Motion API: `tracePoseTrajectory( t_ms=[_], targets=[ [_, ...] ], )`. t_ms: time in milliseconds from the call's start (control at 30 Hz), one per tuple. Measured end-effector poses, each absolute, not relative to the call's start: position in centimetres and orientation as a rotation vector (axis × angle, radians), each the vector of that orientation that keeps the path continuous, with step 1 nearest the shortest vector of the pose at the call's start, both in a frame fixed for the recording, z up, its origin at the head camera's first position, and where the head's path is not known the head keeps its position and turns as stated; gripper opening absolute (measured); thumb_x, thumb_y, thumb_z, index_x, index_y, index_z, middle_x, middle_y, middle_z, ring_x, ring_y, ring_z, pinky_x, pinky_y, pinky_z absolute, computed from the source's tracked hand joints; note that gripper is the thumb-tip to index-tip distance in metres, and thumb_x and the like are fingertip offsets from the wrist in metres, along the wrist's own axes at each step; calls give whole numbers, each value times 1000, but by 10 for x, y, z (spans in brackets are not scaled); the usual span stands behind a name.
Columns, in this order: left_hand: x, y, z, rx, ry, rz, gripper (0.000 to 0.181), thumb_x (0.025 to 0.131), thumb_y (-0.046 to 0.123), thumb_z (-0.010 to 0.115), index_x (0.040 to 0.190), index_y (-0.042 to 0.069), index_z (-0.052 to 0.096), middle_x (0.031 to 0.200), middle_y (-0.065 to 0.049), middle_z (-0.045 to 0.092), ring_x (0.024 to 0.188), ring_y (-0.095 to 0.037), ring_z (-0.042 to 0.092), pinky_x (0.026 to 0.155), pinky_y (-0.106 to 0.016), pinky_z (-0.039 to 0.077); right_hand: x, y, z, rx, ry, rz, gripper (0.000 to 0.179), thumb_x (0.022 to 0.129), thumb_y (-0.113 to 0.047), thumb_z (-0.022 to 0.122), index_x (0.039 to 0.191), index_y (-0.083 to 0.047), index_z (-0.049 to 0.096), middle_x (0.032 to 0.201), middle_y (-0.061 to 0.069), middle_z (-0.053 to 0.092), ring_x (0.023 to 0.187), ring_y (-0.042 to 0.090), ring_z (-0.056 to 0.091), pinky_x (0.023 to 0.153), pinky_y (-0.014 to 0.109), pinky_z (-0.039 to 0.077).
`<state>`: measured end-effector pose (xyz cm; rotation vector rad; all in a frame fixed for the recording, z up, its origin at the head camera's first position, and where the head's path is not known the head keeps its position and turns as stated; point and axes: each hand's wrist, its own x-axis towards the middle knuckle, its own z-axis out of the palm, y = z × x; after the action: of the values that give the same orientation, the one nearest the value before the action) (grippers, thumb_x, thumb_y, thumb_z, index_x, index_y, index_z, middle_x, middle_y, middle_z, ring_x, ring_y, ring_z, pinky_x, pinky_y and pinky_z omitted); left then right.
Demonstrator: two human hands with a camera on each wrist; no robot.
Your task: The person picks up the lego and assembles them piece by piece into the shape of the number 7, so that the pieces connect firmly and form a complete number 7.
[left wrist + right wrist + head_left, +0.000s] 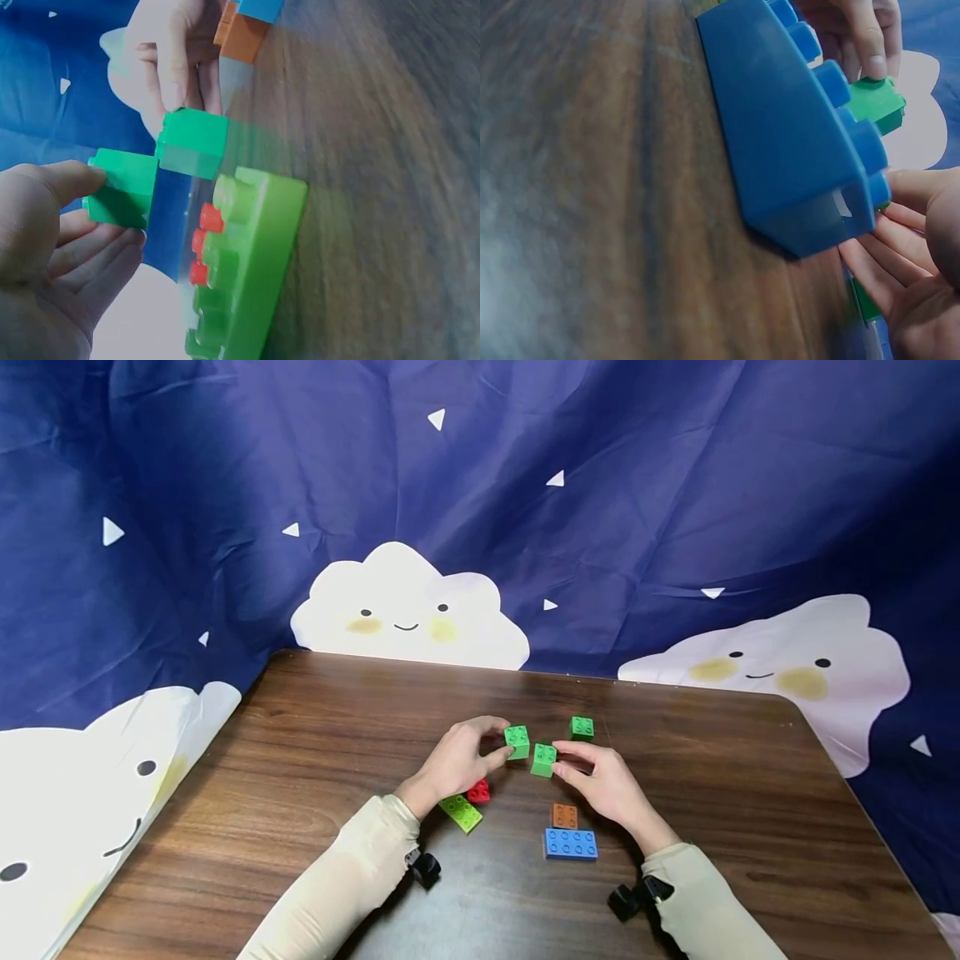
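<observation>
Thumb and fingers of my left hand [453, 764] pinch a green toy building brick [517, 742], studs up in the head view. My right hand [609, 783] pinches a second green brick [543, 759], close beside the first. In the left wrist view the left hand's brick [121, 189] and the right hand's brick [193, 142] are nearly edge to edge; whether they touch I cannot tell. The right wrist view shows the left hand's brick [877, 105], while the blue brick [787, 127] hides most of the right hand's one.
A third green brick [582, 727] sits on the wooden table [360, 702] beyond my right hand. Under my left wrist lie a lime-green brick [461, 813] and a partly covered red brick [477, 792]. An orange-brown brick [565, 816] lies just behind the blue one.
</observation>
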<state>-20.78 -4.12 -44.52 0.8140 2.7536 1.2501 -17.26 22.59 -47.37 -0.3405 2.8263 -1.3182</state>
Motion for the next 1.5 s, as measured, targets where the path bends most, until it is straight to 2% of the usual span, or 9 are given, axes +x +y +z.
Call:
tracePoseTrajectory(
  t_ms=[367,667,1233,1367,1500],
  targets=[
    [-203,-32,-434,894,2723,1275,39,103,22,75,137,4,69,135,-11,74,123,-27,73,108,-42,59,-175,225,-474,-382,2799,-1317,41,102,-13,75,142,-3,69,140,18,73,126,37,71,103,54,60],
    [-204,-27,-435,958,2705,1240,38,104,21,74,137,4,69,136,-12,73,124,-27,72,108,-42,59,-176,222,-473,-402,2764,-1353,40,102,-13,75,140,-1,70,137,19,74,124,35,73,102,52,61],
    [-203,-22,-438,1017,2727,1173,39,104,22,73,139,4,69,137,-11,73,125,-25,72,108,-41,59,-175,220,-472,-392,2745,-1344,42,102,-16,76,141,-3,70,138,16,74,128,35,71,107,56,58],
    [-203,-22,-439,1048,2734,1151,39,104,22,73,138,3,70,137,-11,74,124,-25,72,108,-40,59,-175,221,-474,-389,2726,-1362,43,101,-16,77,141,-3,70,137,17,74,125,33,72,106,53,59],
    [-204,-20,-440,1081,2743,1134,37,104,21,73,137,4,70,135,-11,74,124,-25,72,109,-39,59,-175,221,-475,-398,2677,-1421,44,101,-16,77,142,-1,68,138,19,73,122,32,75,101,42,63]
  ],
)
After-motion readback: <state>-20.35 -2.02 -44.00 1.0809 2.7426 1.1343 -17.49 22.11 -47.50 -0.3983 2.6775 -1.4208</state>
